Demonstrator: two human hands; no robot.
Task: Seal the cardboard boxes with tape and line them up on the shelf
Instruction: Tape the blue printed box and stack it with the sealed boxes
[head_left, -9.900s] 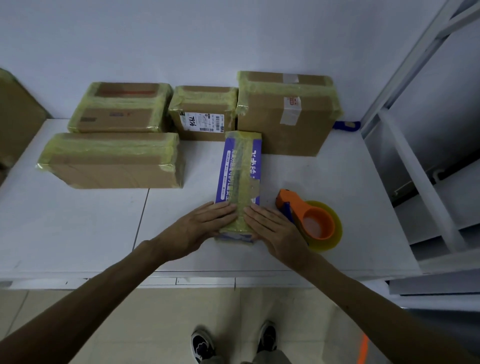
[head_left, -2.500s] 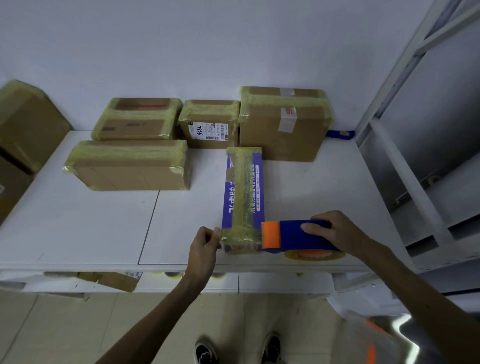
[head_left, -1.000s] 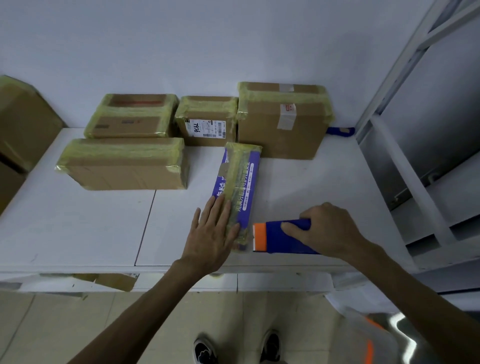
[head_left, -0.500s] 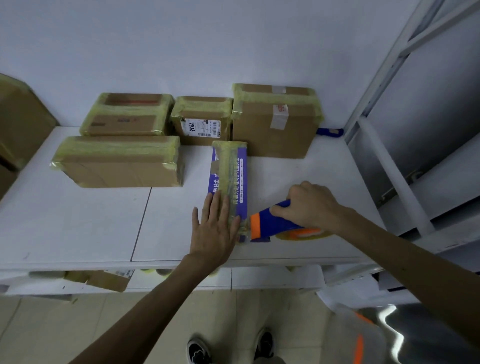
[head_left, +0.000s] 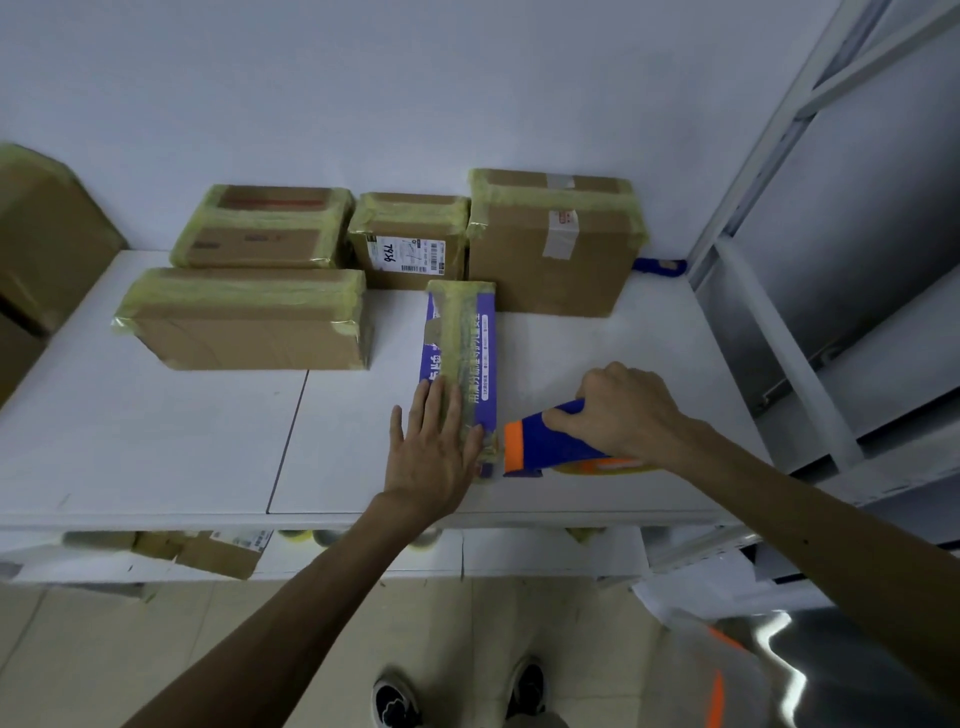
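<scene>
A long narrow purple box (head_left: 462, 343) with a yellowish tape strip along its top lies lengthwise on the white shelf (head_left: 182, 426). My left hand (head_left: 434, 452) presses flat on its near end, fingers straight. My right hand (head_left: 621, 410) grips the blue and orange tape dispenser (head_left: 545, 447), whose orange end sits right beside the box's near right corner. Several taped cardboard boxes stand behind: a long one (head_left: 249, 322), a flat one (head_left: 265, 228), a small labelled one (head_left: 410, 239) and a tall one (head_left: 550, 239).
A large brown box (head_left: 47, 244) stands at the far left. White metal shelf uprights (head_left: 779, 322) rise on the right. A lower shelf holds cardboard scraps (head_left: 218, 551) and tape rolls. A blue object (head_left: 660, 266) lies behind the tall box.
My left hand went from pinching the box's near end to pressing flat on it. The box was turned slightly, then straightened. My right hand tilted the dispenser beside its near right corner.
</scene>
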